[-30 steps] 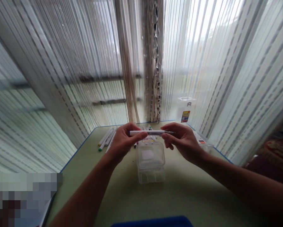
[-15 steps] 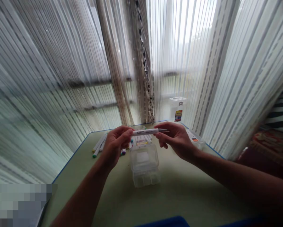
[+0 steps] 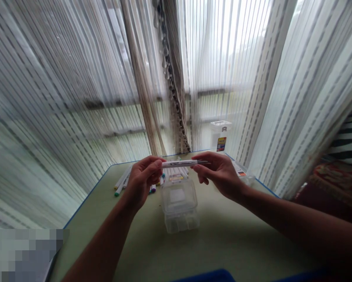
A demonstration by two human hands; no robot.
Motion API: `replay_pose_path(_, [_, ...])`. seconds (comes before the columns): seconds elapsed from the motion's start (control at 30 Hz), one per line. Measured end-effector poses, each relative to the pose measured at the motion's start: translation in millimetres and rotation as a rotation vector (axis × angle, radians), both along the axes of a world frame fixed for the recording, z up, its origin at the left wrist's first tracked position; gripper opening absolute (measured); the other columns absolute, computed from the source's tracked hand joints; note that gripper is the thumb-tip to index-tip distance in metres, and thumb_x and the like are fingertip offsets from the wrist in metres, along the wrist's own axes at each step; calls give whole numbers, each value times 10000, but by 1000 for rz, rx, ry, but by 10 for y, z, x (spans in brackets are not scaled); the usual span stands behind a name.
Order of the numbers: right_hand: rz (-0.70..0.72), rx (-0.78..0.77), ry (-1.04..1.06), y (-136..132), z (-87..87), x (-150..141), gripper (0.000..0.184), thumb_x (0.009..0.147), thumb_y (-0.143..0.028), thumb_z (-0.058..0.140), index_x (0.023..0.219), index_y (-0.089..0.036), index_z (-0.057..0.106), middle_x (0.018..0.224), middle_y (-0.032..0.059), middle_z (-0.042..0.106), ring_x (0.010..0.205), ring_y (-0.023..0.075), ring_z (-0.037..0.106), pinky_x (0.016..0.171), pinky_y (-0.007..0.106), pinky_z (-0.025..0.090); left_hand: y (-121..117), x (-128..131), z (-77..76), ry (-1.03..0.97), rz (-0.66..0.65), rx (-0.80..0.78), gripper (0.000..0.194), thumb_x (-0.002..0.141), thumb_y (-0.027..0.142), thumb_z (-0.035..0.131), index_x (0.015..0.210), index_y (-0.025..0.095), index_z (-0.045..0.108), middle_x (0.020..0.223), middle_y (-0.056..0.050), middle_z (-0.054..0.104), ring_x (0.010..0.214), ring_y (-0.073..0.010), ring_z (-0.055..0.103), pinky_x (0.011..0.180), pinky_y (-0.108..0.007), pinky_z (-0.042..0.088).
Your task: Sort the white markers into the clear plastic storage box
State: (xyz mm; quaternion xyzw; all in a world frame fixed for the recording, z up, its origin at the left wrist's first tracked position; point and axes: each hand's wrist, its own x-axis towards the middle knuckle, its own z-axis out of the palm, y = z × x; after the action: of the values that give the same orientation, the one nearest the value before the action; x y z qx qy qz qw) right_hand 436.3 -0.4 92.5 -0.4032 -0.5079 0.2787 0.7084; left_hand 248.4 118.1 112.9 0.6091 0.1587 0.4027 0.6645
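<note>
Forearms (image 3: 109,239) reach in from the near left and near right, angled toward each other, palms turned inward. The left hand (image 3: 142,176) is closed, its thumb and curled fingers gripping one end of a marker (image 3: 179,163); the right hand (image 3: 218,168) has thumb and forefinger set on either side of the other end, though whether they press on it I cannot tell.

The marker lies almost level above the far half of the tabletop (image 3: 225,239): a slim white barrel with dark print, narrowing to a thin greyish tip at the right.

At the near edge shows a smooth blue object (image 3: 206,276). Beyond it, between the forearms, sits a clear plastic box (image 3: 181,223), rounded at the corners, its lid raised. Farther left, round white markers (image 3: 121,184) with coloured ends lie loosely together. At the far right stands a tall translucent container (image 3: 221,133) with a bright label, before sheer, striped string curtains (image 3: 228,58) and a strand of shiny beads (image 3: 176,103).
</note>
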Motion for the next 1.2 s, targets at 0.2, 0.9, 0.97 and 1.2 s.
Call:
replay_pose_path(0.2, [-5,18,23,39,-33,38,224,755,-257,823,935,-156,735,549,-26,655,425,82,569,371,180,409,16,-10,-5,-51,-29,-20,183,705,252,740,854,146,729,580,16,519,506,-67,405,462,-188,278])
replay_pose_path(0.9, [-14,4,46,51,-46,69,188,779,-305,815,879,-163,742,630,11,697,426,84,574,392,198,427,25,-21,-21,-84,-51,30,192,742,225,745,922,159,752,637,-12,635,504,-57,439,469,-186,284])
replay_pose_path(0.97, [-10,1,57,50,-46,70,200,766,-299,826,892,-170,742,595,-1,682,430,90,577,389,195,418,20,-20,-19,-80,-40,28,189,745,225,745,922,158,755,639,-14,638,502,-56,440,469,-185,283])
replay_pose_path(1.2, [-22,6,57,55,-56,76,191,770,-276,823,910,-171,748,582,-8,670,429,93,576,389,199,417,4,-29,12,-97,-28,-16,242,710,235,710,918,126,771,645,-63,680,505,-84,479,471,-203,298])
